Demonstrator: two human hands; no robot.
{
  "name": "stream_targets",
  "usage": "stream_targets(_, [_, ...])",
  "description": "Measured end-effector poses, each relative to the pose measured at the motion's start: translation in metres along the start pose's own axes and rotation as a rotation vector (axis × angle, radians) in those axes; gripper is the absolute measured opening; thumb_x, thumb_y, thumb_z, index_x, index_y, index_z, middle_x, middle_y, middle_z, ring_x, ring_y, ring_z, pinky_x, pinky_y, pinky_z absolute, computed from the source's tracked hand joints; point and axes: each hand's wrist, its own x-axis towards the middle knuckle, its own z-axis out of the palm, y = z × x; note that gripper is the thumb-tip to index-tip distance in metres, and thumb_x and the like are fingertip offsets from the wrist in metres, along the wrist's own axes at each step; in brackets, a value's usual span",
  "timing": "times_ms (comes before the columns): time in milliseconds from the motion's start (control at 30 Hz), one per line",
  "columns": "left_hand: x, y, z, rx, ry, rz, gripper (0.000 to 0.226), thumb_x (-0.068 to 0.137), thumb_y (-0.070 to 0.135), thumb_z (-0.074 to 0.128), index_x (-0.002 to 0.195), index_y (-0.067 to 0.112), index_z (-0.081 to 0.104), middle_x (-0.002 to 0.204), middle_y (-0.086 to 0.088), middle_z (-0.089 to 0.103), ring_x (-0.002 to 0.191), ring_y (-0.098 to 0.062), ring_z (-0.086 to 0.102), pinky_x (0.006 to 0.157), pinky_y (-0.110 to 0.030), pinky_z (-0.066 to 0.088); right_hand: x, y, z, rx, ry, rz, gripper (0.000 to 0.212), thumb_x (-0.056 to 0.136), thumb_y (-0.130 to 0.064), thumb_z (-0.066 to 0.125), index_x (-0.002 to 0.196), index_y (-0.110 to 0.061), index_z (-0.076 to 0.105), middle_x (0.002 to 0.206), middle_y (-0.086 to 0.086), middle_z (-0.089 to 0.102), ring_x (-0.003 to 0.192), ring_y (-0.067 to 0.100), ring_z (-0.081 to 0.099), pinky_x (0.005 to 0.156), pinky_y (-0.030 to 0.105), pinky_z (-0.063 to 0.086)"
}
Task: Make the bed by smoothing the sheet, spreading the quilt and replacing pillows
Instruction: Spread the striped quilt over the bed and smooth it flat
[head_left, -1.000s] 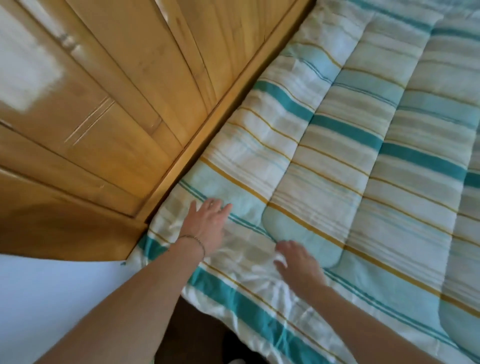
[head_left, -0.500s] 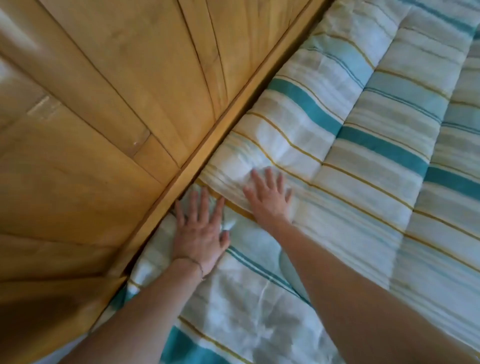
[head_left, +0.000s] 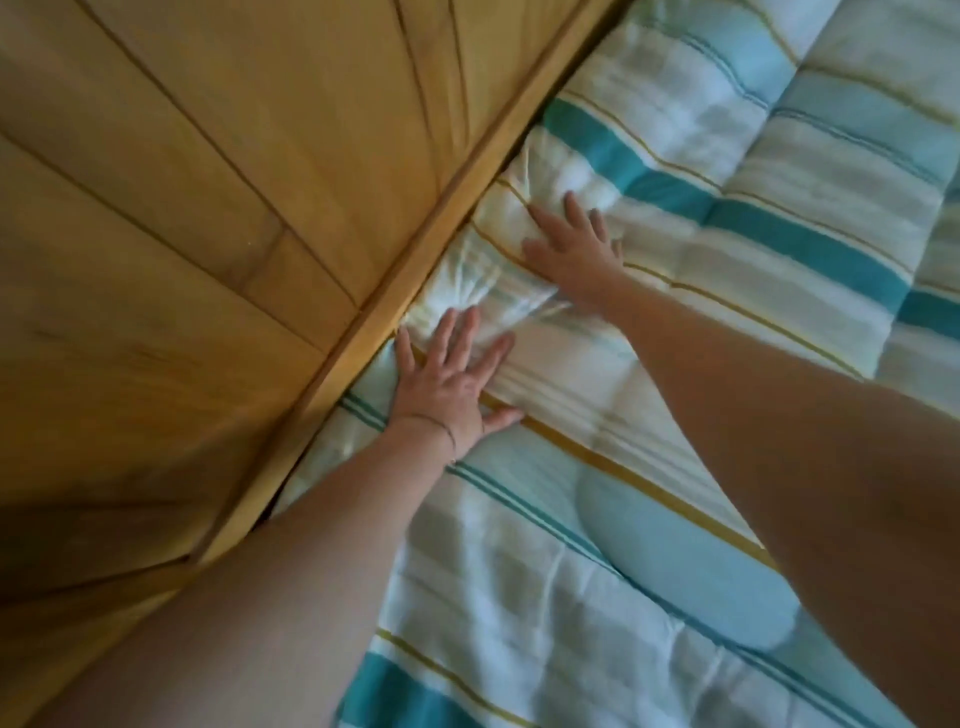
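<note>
Soft, warm daylight; motion blur smears the whole frame, wide-angle bending at edges, deep shadow lower left.

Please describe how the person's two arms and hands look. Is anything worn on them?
Both forearms are bare, with no sleeves in view. The left hand has a thin bracelet around its wrist. The right hand shows no bracelet or watch. No gloves are visible; the picture is too blurred to tell about rings.
</note>
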Motion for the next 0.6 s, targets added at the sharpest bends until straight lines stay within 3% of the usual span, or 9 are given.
stream_targets(67, [-0.003,-0.009,-0.004,0.019,-0.035,0.04,0.082,0.082,0.081,0.015,0.146,0.045,-0.021,0.154,0.001,-0.035,0.143,-0.023,-0.029,0.112,-0.064,-0.009,-0.056,0.028,0.017,-0.132,0.116,-0.076,0.056,0.099,-0.05,0.038,0.152,-0.037,0.028,0.164,-0.001,0.013,0.15,0.029,0.012,0.117,0.054,0.009])
stream_targets(133, [-0.01,-0.016,-0.011,0.031,-0.059,0.047,0.081,0.085,0.078,0.021,0.15,0.043,-0.014,0.156,0.001,-0.03,0.145,-0.021,-0.026,0.114,-0.061,-0.005,-0.144,0.037,0.068,-0.313,0.142,-0.175,0.06,0.093,-0.053,0.033,0.147,-0.029,0.041,0.157,0.008,0.032,0.147,0.035,0.022,0.113,0.06,0.019])
stream_targets(200, [-0.014,-0.011,-0.02,0.062,-0.115,0.02,0.079,0.089,0.073,0.025,0.151,0.041,-0.011,0.157,0.0,-0.029,0.145,-0.021,-0.025,0.115,-0.06,-0.004,-0.243,0.035,0.135,-0.383,-0.006,-0.329,0.064,0.094,-0.051,0.021,0.152,-0.024,0.028,0.156,0.01,0.031,0.15,0.036,0.006,0.114,0.062,0.015])
stream_targets(233, [-0.014,-0.008,-0.025,0.087,-0.159,-0.013,0.077,0.091,0.071,0.026,0.151,0.04,-0.011,0.157,-0.002,-0.029,0.145,-0.023,-0.026,0.115,-0.061,-0.003,-0.284,0.028,0.166,-0.471,0.026,-0.492,0.063,0.097,-0.049,0.017,0.155,-0.023,0.016,0.157,0.008,0.023,0.15,0.034,0.0,0.116,0.061,0.011])
stream_targets(333, [-0.025,0.022,-0.042,0.134,-0.17,-0.099,0.069,0.097,0.058,0.027,0.153,0.034,-0.005,0.16,-0.005,-0.021,0.146,-0.029,-0.018,0.113,-0.064,0.001,-0.354,0.019,0.196,-0.671,-0.252,-0.838,0.056,0.094,-0.05,0.019,0.149,-0.04,0.025,0.159,-0.002,0.025,0.148,0.027,0.023,0.117,0.061,0.014])
stream_targets(367, [-0.035,0.036,-0.044,0.123,-0.103,-0.099,0.065,0.099,0.054,0.027,0.154,0.033,-0.001,0.161,-0.004,-0.016,0.147,-0.03,-0.014,0.114,-0.065,0.003,-0.36,0.02,0.187,-0.663,-0.309,-0.836,0.055,0.092,-0.053,0.023,0.146,-0.045,0.031,0.158,-0.006,0.028,0.146,0.023,0.028,0.118,0.056,0.017])
stream_targets(467, [-0.078,0.073,-0.041,0.056,0.074,0.006,0.063,0.098,0.053,0.029,0.153,0.034,0.006,0.163,0.003,-0.004,0.149,-0.025,-0.002,0.111,-0.067,0.01,-0.341,0.033,0.142,-0.402,-0.205,-0.703,0.067,0.085,-0.059,0.026,0.147,-0.035,0.035,0.156,-0.005,0.036,0.144,0.019,0.033,0.119,0.048,0.018])
stream_targets(533, [-0.112,0.089,-0.028,0.072,0.102,0.08,0.066,0.094,0.061,0.032,0.152,0.039,0.01,0.163,0.004,0.002,0.149,-0.027,0.004,0.106,-0.071,0.014,-0.319,0.059,0.103,-0.371,-0.17,-0.574,0.071,0.086,-0.056,0.022,0.149,-0.027,0.037,0.155,0.0,0.037,0.144,0.024,0.034,0.116,0.054,0.02])
stream_targets(600, [-0.141,0.082,-0.002,0.117,0.03,0.066,0.073,0.087,0.073,0.03,0.151,0.045,0.007,0.163,0.005,0.001,0.148,-0.032,0.004,0.1,-0.076,0.015,-0.3,0.104,0.072,-0.427,-0.094,-0.385,0.067,0.086,-0.058,0.028,0.144,-0.031,0.046,0.153,0.002,0.042,0.142,0.027,0.037,0.11,0.063,0.027])
